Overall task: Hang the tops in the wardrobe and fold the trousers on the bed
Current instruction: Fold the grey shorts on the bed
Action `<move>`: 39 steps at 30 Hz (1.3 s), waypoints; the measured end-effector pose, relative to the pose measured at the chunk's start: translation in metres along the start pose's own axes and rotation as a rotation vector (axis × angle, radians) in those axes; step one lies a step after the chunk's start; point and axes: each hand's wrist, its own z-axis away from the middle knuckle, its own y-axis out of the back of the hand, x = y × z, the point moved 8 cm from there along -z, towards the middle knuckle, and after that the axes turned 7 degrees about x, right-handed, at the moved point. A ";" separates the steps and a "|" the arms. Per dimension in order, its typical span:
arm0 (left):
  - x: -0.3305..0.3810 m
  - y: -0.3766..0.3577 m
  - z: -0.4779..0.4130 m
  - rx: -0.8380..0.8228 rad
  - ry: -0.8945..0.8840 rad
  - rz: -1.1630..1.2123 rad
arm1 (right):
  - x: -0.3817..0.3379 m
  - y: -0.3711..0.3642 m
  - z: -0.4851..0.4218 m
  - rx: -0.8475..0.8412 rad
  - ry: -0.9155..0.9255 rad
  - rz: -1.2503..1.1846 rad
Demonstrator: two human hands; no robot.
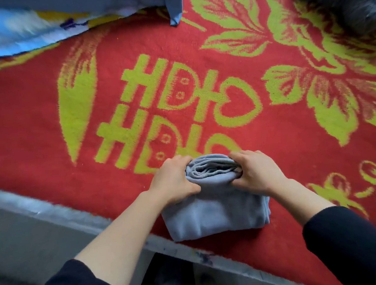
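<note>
Both hands, left [174,182] and right [257,173], have their fingers clamped on the folded grey trousers [214,210] near the bed [51,132] edge

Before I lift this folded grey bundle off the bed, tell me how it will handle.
Probably floppy: the grey trousers are soft cloth, with loose layered edges showing between the left hand and right hand. Likely to unfold or sag unless gripped at both ends, as now. Probably light, and the fuzzy red blanket should drag rather than let it slide.
</note>
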 end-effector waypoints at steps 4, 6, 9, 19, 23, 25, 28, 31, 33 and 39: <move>0.005 -0.010 0.074 0.072 -0.045 -0.117 | -0.036 0.004 0.050 0.024 0.113 0.100; 0.004 -0.011 0.110 0.094 -0.053 -0.142 | -0.060 0.015 0.068 0.019 0.203 0.161; -0.004 0.000 0.161 0.184 -0.031 -0.114 | -0.103 0.034 0.086 0.025 0.315 0.233; -0.139 0.039 0.360 0.400 0.218 -0.044 | -0.318 -0.009 0.139 -0.137 0.573 0.201; -0.225 0.028 0.456 0.436 0.334 -0.009 | -0.428 -0.065 0.171 -0.213 0.704 0.209; -0.272 0.016 0.509 0.448 0.397 0.023 | -0.487 -0.098 0.192 -0.248 0.768 0.215; -0.343 -0.004 0.594 0.461 0.488 0.051 | -0.579 -0.156 0.230 -0.305 0.842 0.230; -0.416 -0.024 0.681 0.478 0.581 0.089 | -0.673 -0.213 0.272 -0.373 0.904 0.252; -0.464 -0.039 0.745 0.507 0.668 0.139 | -0.738 -0.255 0.303 -0.429 0.958 0.263; -0.564 -0.069 0.866 0.593 0.883 0.194 | -0.871 -0.338 0.361 -0.517 1.088 0.323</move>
